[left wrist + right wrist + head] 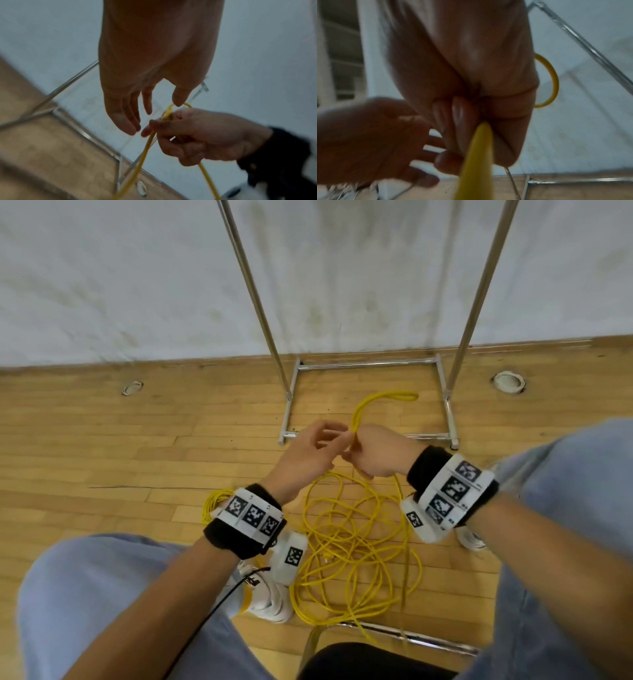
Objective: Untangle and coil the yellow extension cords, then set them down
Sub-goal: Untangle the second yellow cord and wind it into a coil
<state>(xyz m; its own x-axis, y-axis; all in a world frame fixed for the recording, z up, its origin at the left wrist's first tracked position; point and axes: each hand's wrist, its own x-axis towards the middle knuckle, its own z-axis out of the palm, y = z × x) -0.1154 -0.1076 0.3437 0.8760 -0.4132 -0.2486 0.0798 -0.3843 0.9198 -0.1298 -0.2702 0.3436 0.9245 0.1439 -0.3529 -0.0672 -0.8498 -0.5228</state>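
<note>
right hand (376, 451) grips yellow cord (359, 412); left hand (308, 457) open beside.

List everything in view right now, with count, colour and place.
Held cord loop: one, yellow, gripped in right fist, rising ahead.
Loose cord tangle: count unclear, yellow, floor between the feet.
Coiled cord bundle: one, yellow, floor behind left wrist.
Metal rack: one, silver, against the wall.
Floor discs: two, white, near the wall.
Sneakers: two, white, beside the tangle.
Left hand: open, beside the loop.
Right hand: gripping the loop.
</note>
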